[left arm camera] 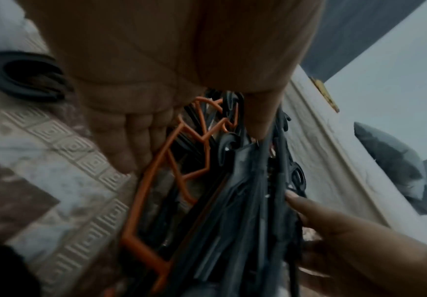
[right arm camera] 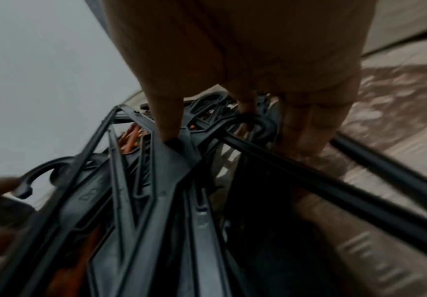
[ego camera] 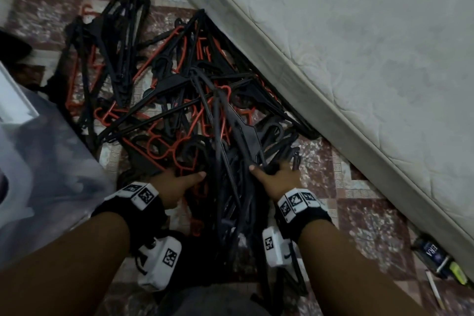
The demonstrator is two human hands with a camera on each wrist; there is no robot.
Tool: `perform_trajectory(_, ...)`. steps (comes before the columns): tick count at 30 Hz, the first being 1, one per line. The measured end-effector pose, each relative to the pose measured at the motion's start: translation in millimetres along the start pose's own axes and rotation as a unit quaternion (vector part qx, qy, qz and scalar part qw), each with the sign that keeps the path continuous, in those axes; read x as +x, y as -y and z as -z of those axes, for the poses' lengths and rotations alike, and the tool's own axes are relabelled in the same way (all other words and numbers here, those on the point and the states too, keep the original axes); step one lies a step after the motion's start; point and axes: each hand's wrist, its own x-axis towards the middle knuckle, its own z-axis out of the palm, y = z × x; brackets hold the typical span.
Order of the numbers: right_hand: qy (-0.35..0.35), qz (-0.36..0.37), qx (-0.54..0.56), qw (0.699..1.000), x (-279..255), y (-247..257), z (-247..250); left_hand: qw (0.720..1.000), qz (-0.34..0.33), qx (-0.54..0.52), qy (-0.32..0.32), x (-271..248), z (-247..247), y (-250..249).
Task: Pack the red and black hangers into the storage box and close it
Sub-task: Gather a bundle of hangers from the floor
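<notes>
A tangled heap of black and red hangers (ego camera: 179, 97) lies on the patterned carpet beside a mattress. Its near end forms a bundle (ego camera: 230, 200) running toward me between my wrists. My left hand (ego camera: 184, 177) grips the bundle's left side; in the left wrist view my left hand (left arm camera: 192, 150) has a red hanger (left arm camera: 156, 180) and black ones between thumb and fingers. My right hand (ego camera: 272, 169) grips the right side; the right wrist view shows my right hand (right arm camera: 237, 140) with the thumb on a black hanger (right arm camera: 176, 152) and a finger in a hook. The translucent storage box (ego camera: 51, 161) stands at the left.
The white mattress (ego camera: 359, 59) runs diagonally along the right, close against the heap. A dark pack (ego camera: 431, 254) and a yellow-green item (ego camera: 459, 272) lie at its foot, lower right. A dark object (ego camera: 12, 46) sits at the far left beyond the box.
</notes>
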Motion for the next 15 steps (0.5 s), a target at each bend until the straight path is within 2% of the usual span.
perform_trajectory(5,0.012,0.066,0.018,0.998,-11,25,-24,0.989,-0.074,-0.125,-0.015,5,-14,-10)
perform_trajectory(9,0.049,0.113,0.104,0.987,-14,37,-32,0.975,-0.106,-0.186,0.064,5,-11,-8)
perform_trajectory(15,0.07,0.132,0.204,0.968,-20,39,-28,0.986,-0.096,-0.123,0.055,11,4,-14)
